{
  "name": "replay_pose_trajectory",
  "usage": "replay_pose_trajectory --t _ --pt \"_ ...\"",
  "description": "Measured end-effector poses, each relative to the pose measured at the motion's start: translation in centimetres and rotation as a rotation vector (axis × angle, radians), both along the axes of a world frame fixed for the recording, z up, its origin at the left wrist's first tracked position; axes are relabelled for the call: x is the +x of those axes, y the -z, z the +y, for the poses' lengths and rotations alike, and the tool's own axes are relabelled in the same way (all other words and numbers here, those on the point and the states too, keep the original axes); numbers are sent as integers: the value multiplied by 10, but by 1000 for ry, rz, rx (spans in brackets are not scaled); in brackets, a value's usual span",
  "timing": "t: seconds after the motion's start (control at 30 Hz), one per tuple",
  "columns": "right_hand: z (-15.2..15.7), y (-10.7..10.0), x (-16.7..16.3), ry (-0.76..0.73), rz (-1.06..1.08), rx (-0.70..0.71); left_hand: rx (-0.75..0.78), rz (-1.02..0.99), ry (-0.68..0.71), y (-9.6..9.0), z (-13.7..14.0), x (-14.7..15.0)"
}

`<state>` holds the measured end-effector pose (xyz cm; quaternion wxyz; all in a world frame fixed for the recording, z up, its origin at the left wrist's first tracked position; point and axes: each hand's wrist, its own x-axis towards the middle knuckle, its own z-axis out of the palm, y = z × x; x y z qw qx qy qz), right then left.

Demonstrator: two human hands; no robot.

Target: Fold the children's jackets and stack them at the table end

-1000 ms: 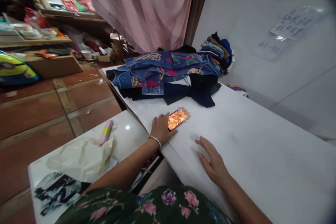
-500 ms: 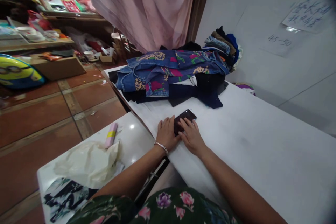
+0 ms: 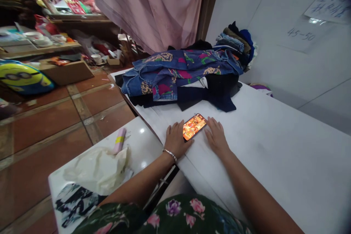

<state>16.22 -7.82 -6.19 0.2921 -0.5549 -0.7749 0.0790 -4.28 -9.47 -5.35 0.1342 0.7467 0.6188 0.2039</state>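
A smartphone [image 3: 194,127] lies on the white table [image 3: 263,146], its screen lit with an orange picture. At its left end rests my left hand [image 3: 176,139], fingers spread and thumb along the near edge; it wears a silver bracelet. My right hand [image 3: 217,137] lies at the phone's right side, fingers stretched out and fingertips close to its edge. Neither hand is closed around the phone. Just beyond it, a patterned denim garment [image 3: 181,69] is heaped over dark clothes [image 3: 221,93].
A folded clothes stack [image 3: 234,42] stands at the wall. On a lower white surface at left lie a plastic bag [image 3: 95,170], a pink roll [image 3: 120,140] and a patterned cloth [image 3: 76,201]. A pink curtain [image 3: 156,7] hangs behind; a cardboard box [image 3: 67,71] sits on the tiled floor.
The phone's screen has gone from dark to lit. My right hand has moved off the screen to the right side. My left hand has stayed by the phone.
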Motion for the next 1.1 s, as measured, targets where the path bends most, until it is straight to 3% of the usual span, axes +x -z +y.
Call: replay_pose_trajectory --t 0.27,0.8,1.0,1.1 --pt "-16 3 5 -13 67 52 -17 -17 3 -4 -1 0" --pt "-18 7 10 5 132 64 -8 -18 -5 -2 0 -1" --pt "-30 -2 38 42 103 79 -7 -14 -12 3 1 -2" --pt "-44 -8 68 74 70 98 -34 -26 6 -4 5 -6"
